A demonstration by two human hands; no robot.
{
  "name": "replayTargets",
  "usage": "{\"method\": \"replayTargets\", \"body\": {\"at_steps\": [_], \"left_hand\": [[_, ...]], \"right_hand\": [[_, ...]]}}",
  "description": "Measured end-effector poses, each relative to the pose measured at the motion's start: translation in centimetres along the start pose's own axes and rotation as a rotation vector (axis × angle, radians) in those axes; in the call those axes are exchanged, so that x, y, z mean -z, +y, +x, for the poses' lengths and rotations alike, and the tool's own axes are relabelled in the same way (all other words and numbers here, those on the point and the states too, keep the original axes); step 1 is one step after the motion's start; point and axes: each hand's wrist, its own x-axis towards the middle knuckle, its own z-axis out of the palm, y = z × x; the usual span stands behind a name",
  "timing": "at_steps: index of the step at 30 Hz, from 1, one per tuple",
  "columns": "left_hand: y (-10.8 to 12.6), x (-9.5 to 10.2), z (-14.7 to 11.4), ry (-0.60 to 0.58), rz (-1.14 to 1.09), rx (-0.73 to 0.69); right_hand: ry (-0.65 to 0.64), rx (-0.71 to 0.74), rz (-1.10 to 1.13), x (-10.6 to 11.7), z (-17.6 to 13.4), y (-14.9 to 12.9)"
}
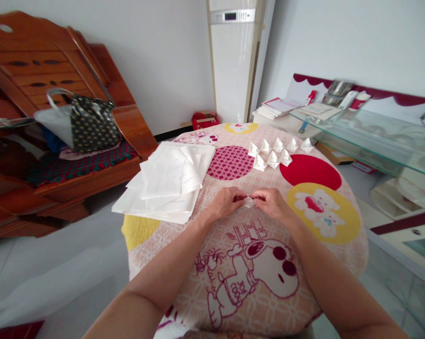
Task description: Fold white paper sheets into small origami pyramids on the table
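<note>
A small folded piece of white paper (249, 202) is pinched between my two hands, over the middle of the round table. My left hand (229, 201) has its fingertips closed on the paper's left side. From the right, the fingers of my right hand (269, 201) close on the other side. Beyond my hands, several white folded paper boats (273, 160) stand in two rows on the tablecloth. To the left of my left hand lies a loose stack of white paper sheets (170, 183), some with faint print.
The patterned tablecloth (230, 278) covers the table. At left stands a wooden bench (127, 127) with a dotted bag (92, 125) on it. A glass-topped cabinet (382, 146) with papers and bowls is at right. A tall white air conditioner (233, 66) stands behind the table.
</note>
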Motion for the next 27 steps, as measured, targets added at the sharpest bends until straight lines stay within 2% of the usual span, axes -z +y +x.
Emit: {"method": "replayTargets", "body": {"at_steps": [10,21,27], "left_hand": [[-0.4,-0.4,0.4,-0.007,0.026,0.027],[0.7,-0.5,0.1,0.038,-0.054,0.083],[0.6,-0.6,0.1,0.029,-0.007,0.079]], "right_hand": [[-0.037,-0.032,0.04,0.0,0.2,0.1],[0.026,0.011,-0.011,-0.6,0.2,-0.3],[0.066,-0.034,0.017,-0.6,0.0,0.5]]}}
